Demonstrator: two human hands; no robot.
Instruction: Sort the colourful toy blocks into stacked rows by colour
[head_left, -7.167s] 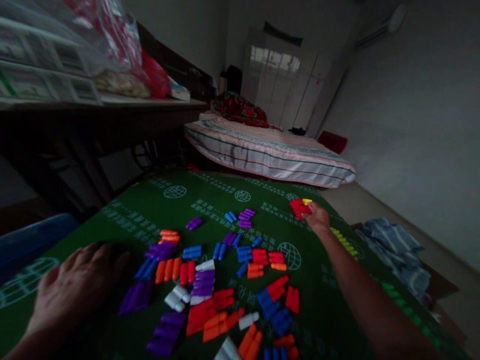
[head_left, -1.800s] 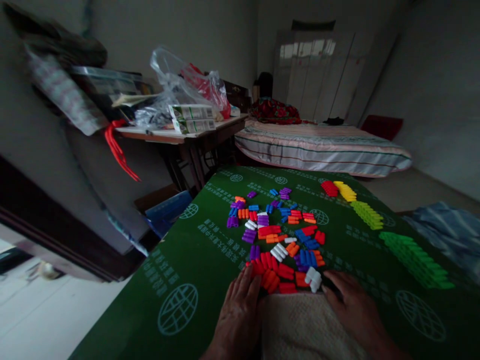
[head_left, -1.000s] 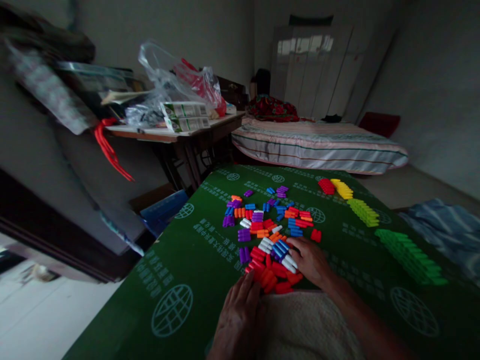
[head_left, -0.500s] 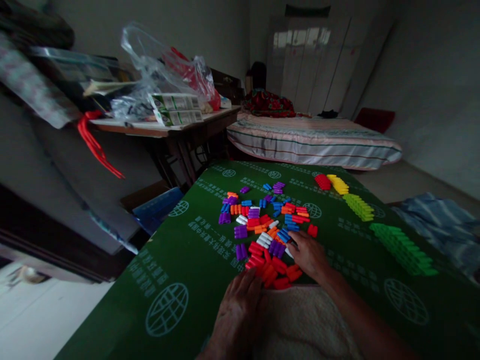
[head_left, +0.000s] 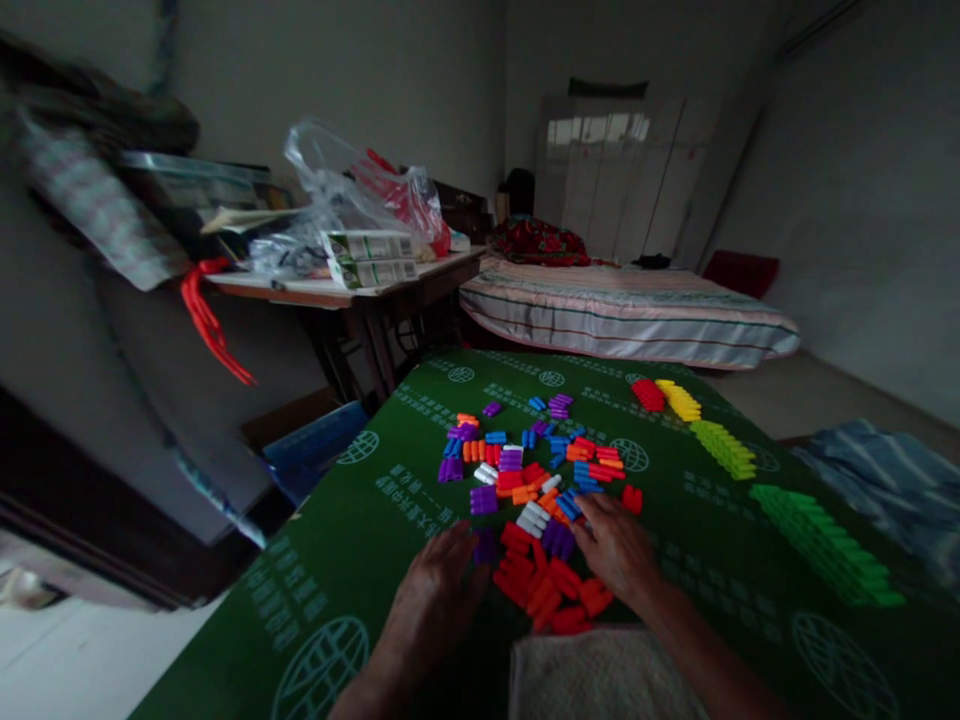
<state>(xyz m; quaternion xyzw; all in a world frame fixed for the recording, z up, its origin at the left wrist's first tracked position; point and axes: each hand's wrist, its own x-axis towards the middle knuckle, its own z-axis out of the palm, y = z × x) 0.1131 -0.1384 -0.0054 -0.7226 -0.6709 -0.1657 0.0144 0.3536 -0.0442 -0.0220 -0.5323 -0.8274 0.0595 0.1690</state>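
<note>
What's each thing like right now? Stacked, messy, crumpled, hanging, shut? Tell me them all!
Left hand: at a purple block
Right hand: at a blue block
Near red blocks: heaped loosely
Middle blocks: mixed, scattered
Green blocks: neatly stacked
Lime blocks: neatly grouped
Yellow blocks: neatly grouped
Far red blocks: neatly grouped
Quilt: bunched up
Wardrobe: looks shut
Blue cloth: crumpled
Red cord: hanging down

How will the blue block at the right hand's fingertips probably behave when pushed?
The blue block is probably stiff: it looks like moulded plastic. It seems light, being small beside the right hand. Its joined ridges suggest sliding, not rolling.
</note>
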